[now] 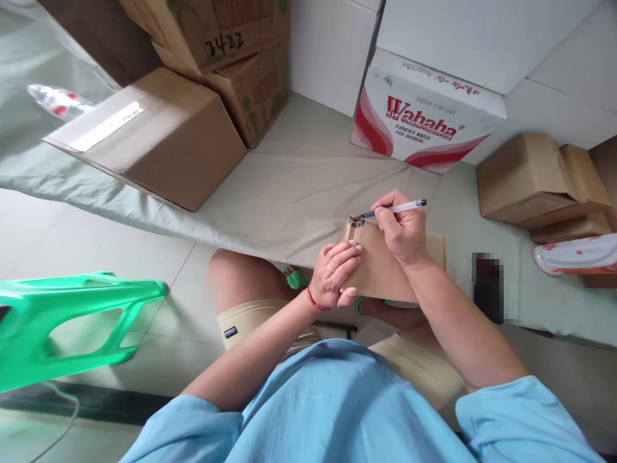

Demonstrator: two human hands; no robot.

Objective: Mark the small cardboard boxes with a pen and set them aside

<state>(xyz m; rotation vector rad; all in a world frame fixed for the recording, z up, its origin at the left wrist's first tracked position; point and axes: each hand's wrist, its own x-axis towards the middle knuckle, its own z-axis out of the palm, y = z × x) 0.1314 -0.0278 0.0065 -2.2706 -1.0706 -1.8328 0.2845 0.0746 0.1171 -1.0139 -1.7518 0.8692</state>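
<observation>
A brown piece of cardboard (pixel 385 273), perhaps a folded box, lies over my lap at the edge of the covered surface. My left hand (pixel 336 273) holds it at the left edge, fingers laid over the top and thumb apart lower down. In my right hand (pixel 401 226) a pen (pixel 409 206) with a clear barrel and dark end is pinched, its tip pointing left. That tip meets or nearly meets a small dark, patterned patch (pixel 356 221) at the cardboard's upper left corner. Whether the patch is ink or a small object, I cannot tell.
Cardboard boxes (pixel 178 148) stand at the upper left, with a plastic bottle (pixel 60 101) behind. A white Wahaha carton (pixel 424 112) is ahead. More boxes (pixel 525 173) and a white-and-orange package (pixel 578 254) sit right. A green stool (pixel 96 321) is left; a blurred dark item (pixel 488 289) lies right.
</observation>
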